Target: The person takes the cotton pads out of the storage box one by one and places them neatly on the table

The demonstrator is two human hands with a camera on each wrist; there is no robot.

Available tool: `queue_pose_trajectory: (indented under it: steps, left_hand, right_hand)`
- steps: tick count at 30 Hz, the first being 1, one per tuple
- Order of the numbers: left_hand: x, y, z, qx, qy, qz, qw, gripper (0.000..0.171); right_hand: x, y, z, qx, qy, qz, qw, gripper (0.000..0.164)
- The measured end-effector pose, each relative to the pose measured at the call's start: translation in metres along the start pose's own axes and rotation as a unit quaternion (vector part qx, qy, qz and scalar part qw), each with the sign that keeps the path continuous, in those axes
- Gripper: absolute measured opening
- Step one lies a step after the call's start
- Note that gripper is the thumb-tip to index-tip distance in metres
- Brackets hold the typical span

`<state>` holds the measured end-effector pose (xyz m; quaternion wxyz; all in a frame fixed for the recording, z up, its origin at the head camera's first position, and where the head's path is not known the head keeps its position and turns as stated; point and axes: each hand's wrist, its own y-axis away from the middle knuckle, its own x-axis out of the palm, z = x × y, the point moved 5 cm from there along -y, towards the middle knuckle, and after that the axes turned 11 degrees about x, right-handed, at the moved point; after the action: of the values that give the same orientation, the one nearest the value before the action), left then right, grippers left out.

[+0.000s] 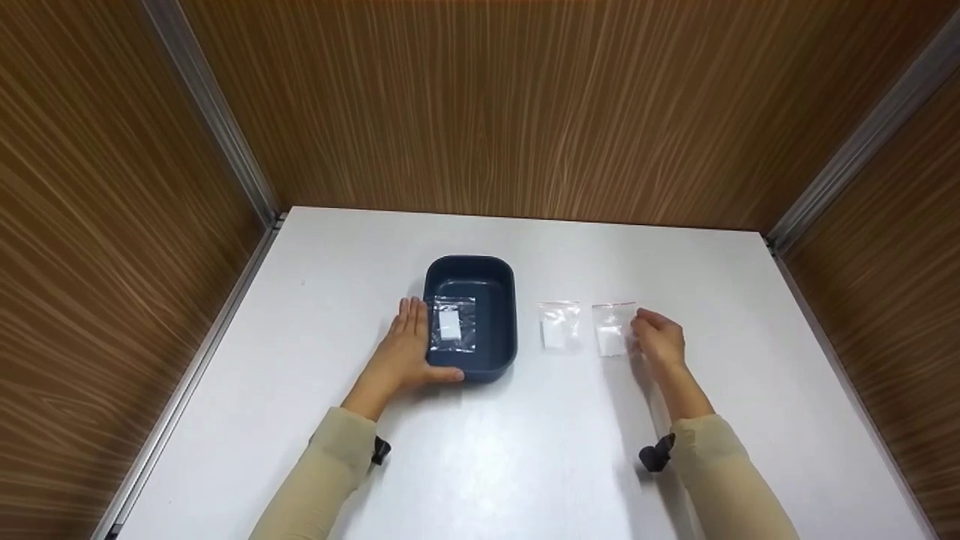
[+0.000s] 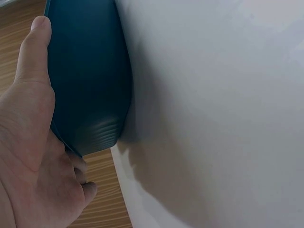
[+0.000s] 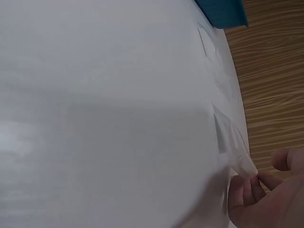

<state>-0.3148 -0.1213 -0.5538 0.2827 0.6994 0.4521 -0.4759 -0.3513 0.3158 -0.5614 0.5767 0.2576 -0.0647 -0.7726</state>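
Observation:
A dark blue rectangular tub (image 1: 496, 315) stands on the table, and a small clear zip bag (image 1: 455, 326) with a white piece inside lies in its left half. My left hand (image 1: 405, 349) rests against the tub, fingers straight along its left side and thumb stretched along the near rim. Right of the tub, two more such bags lie side by side. My right hand (image 1: 660, 339) pinches the right edge of the farther-right zip bag (image 1: 611, 330), whose held edge is raised in the right wrist view. The other zip bag (image 1: 559, 326) lies flat between it and the tub.
The white table (image 1: 480, 450) is enclosed by wood-grain panels (image 1: 480, 105) at the back and both sides. Metal rails (image 1: 225, 112) run along the panel corners. A dark device (image 1: 655, 454) sits at the right wrist.

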Motion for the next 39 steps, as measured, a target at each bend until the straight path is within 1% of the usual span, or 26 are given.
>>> queue_pose_trajectory:
  steps: [3,5,8,13,17,21,24,30,39]
  left_hand:
    - [-0.001,0.0,-0.001,0.003,-0.003,-0.004,1.0,0.15]
    - [-0.001,0.0,-0.001,0.005,-0.007,-0.006,0.9999,0.15]
    - [-0.002,0.0,-0.001,0.006,-0.012,-0.006,0.9999,0.15]
    - [-0.002,-0.001,-0.001,0.005,-0.007,-0.004,1.0,0.15]
    - [-0.003,-0.001,-0.001,0.006,-0.007,-0.005,0.9999,0.15]
    - [-0.003,-0.001,-0.001,0.004,-0.008,-0.001,1.0,0.151]
    - [-0.002,-0.001,-0.002,0.005,-0.005,0.0,1.0,0.151]
    - [-0.001,-0.002,-0.001,0.002,-0.001,-0.001,1.0,0.152]
    - [0.0,0.0,0.0,0.001,-0.013,0.006,0.9999,0.152]
  right_hand:
    - [0.0,0.004,0.003,-0.032,0.055,-0.011,0.998,0.05]
    - [0.0,0.006,0.003,-0.045,0.076,-0.017,0.996,0.05]
    - [0.001,0.008,0.005,-0.054,0.082,-0.023,0.995,0.048]
    - [0.005,0.011,0.011,-0.071,0.08,-0.036,0.994,0.045]
    - [0.014,0.015,0.019,-0.082,0.063,-0.027,0.994,0.044]
    - [0.028,0.022,0.027,-0.082,0.027,0.004,0.996,0.043]
    - [0.04,0.028,0.033,-0.089,0.0,0.03,0.996,0.043]
    - [0.068,0.043,0.046,-0.109,-0.019,0.074,0.991,0.041]
    - [0.112,0.068,0.067,-0.108,-0.063,0.142,0.982,0.04]
